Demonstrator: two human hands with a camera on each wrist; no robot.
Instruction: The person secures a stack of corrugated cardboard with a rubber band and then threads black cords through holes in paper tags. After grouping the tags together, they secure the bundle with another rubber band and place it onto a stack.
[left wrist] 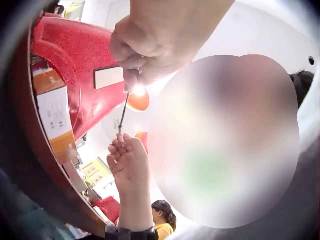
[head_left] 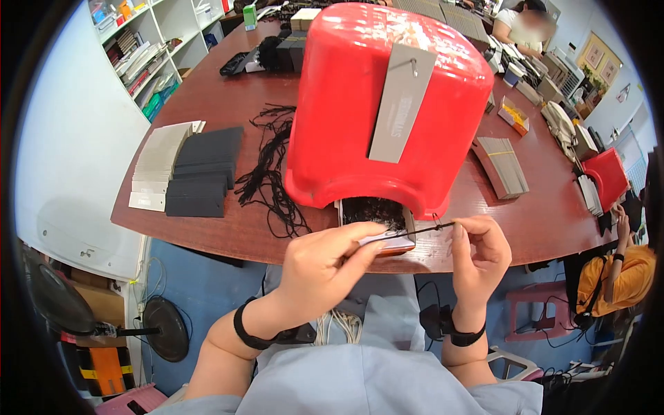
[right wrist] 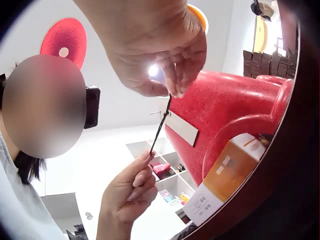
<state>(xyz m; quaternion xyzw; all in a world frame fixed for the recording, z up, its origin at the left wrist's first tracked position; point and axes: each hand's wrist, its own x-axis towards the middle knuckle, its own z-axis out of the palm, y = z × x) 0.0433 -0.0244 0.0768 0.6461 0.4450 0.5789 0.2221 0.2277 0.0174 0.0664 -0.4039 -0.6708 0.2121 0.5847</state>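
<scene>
A thin black string (head_left: 408,232) is stretched taut between both hands, just off the near edge of the brown table (head_left: 228,235). My left hand (head_left: 369,236) pinches its left end and my right hand (head_left: 458,228) pinches its right end. In the left wrist view the left hand (left wrist: 132,80) holds the string (left wrist: 122,112) from above, with the right hand (left wrist: 120,142) below it. The right wrist view shows the right hand (right wrist: 172,90) above the string (right wrist: 160,125) and the left hand (right wrist: 145,160) under it. Behind the hands stands an upturned red plastic stool (head_left: 380,104) with a grey tag (head_left: 401,104) hung on it.
An open box of black strings (head_left: 373,211) sits under the stool's front. Loose black strings (head_left: 270,180) and rows of grey and black cards (head_left: 187,169) lie to the left. A stack of grey tags (head_left: 501,166) lies to the right. A seated person in orange (head_left: 615,277) is at the far right.
</scene>
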